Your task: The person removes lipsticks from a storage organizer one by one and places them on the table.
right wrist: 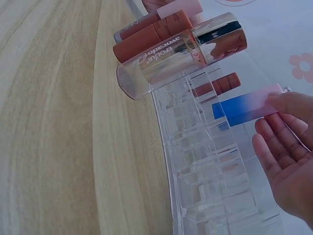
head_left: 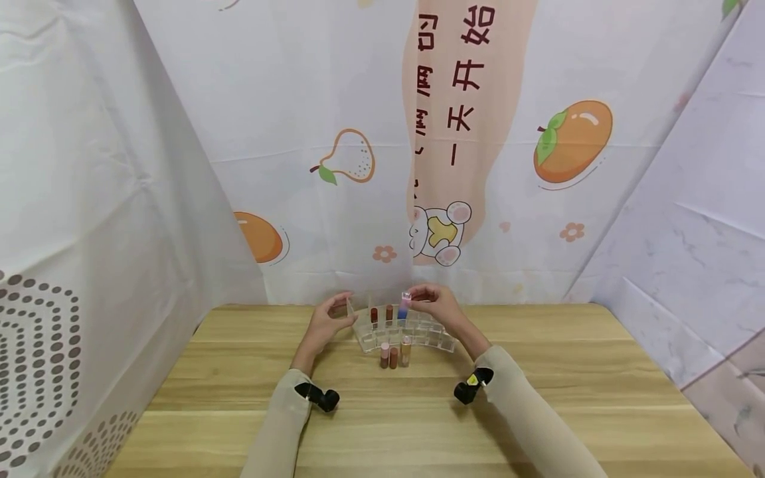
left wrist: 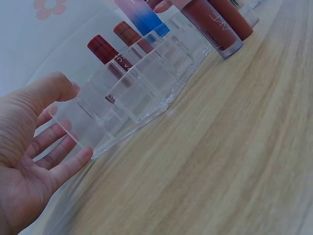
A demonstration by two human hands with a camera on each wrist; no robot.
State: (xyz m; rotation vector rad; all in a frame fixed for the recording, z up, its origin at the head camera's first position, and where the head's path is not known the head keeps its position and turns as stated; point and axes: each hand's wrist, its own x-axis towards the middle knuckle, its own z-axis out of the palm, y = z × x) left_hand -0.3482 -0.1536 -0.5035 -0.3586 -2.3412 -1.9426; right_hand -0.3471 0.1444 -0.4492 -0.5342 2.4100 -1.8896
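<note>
Behind everything we saw a fruit-print cloth (head_left: 287, 79) above a wood-grain table (head_left: 382, 425), w/ a person's beige sleeves (head_left: 526, 405) reaching in from the near side. Toward the table's back edge sat a clear curved rack (head_left: 421, 328) w/ rows of compartments. For the step in hand, we judged best practice as: rack braced, no sideways shove; tube kept upright and lined up w/ its slot, eased down gently b/c the thin walls could catch a corner; neighbors left unbumped.

At the rack's L end we found the L. hand (head_left: 323, 325), fingers spread apart and nearly straight, thumb well away from them, the end panel btwn; how firmly it pressed, we couldn't tell. At the back row, the R. hand (head_left: 442, 305) had thumb and fingertips clamped on the pink upper part of a blue-and-pink tube (right wrist: 249, 105), its other fingers loosely bent. The tube's blue end showed at the rack's clear wall; whether it touched bottom, we couldn't tell.

Just in front of the rack we counted three standing: a gold-and-clear tube (right wrist: 171, 54), a pink-capped tube (head_left: 384, 356) and a brown tube (head_left: 394, 358). Smallest showing were a dark-red tube (head_left: 374, 315) and a russet tube (head_left: 389, 312), upright in compartments L of the held one.
</note>
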